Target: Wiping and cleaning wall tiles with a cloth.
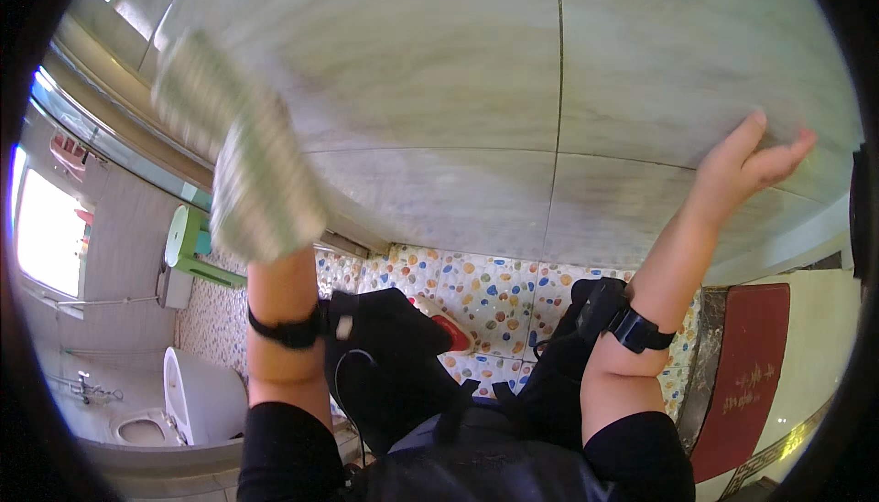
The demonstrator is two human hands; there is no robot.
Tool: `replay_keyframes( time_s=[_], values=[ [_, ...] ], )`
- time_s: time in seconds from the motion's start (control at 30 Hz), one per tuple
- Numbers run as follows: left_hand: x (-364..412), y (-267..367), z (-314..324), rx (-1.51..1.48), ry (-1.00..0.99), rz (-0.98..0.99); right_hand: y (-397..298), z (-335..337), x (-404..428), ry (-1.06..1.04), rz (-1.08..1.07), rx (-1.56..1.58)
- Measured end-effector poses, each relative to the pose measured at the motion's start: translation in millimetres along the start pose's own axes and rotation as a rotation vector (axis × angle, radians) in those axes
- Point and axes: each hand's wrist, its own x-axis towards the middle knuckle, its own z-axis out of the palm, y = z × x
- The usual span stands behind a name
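Observation:
A green-and-white striped cloth [268, 193], blurred by motion, covers my left hand and hangs over its wrist at the left. The hand beneath it is hidden, so how its fingers lie cannot be seen. Behind the cloth rises a marbled tile wall [439, 76]. At the right, my right hand [745, 162] is raised in front of the same wall, bare and holding nothing, with thumb and fingers apart. Whether it touches the tiles cannot be told. Black straps with small devices sit on both forearms.
Left of the wall is a door frame [127, 114], with a green plastic stool [185, 244], a toilet [147, 426] and a bright window [51, 234] beyond. Pebble-patterned floor [487, 296] lies below. A red doormat [741, 378] is at the right.

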Motion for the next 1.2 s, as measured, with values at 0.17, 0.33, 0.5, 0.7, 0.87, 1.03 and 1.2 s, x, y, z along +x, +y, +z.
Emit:
replay_keyframes(
  time_s=[0.17, 0.33, 0.5, 0.7, 0.87, 1.03, 1.2],
  values=[
    [34.2, -75.3, 16.0, 1.301, 0.019, 0.295, 15.5, 10.6, -7.6, -0.093, 0.013, -0.143],
    [-42.8, -100.1, 57.0, 1.152, 0.183, 0.088, 10.1, 10.9, -4.2, -0.122, 0.037, -0.138],
    [-337.6, -155.4, 114.2, 1.011, -0.481, -0.955, 5.4, 17.3, -6.1, -0.073, 0.024, -0.169],
    [-374.3, -119.2, 157.7, 0.741, -0.362, -0.792, 3.2, 17.4, -7.5, -0.032, -0.082, -0.184],
    [-286.1, -174.9, 99.3, 0.997, 0.203, -0.22, -13.3, 20.4, -6.4, -0.045, -0.099, -0.082],
    [-77.7, -138.6, -16.6, 1.012, 0.215, 0.084, -7.2, 22.7, -7.5, -0.02, -0.044, -0.099],
    [-55.9, -154.4, -111.2, 1.072, 0.27, 0.099, -8.7, 26.5, -4.8, -0.003, -0.052, -0.129]
  ],
)
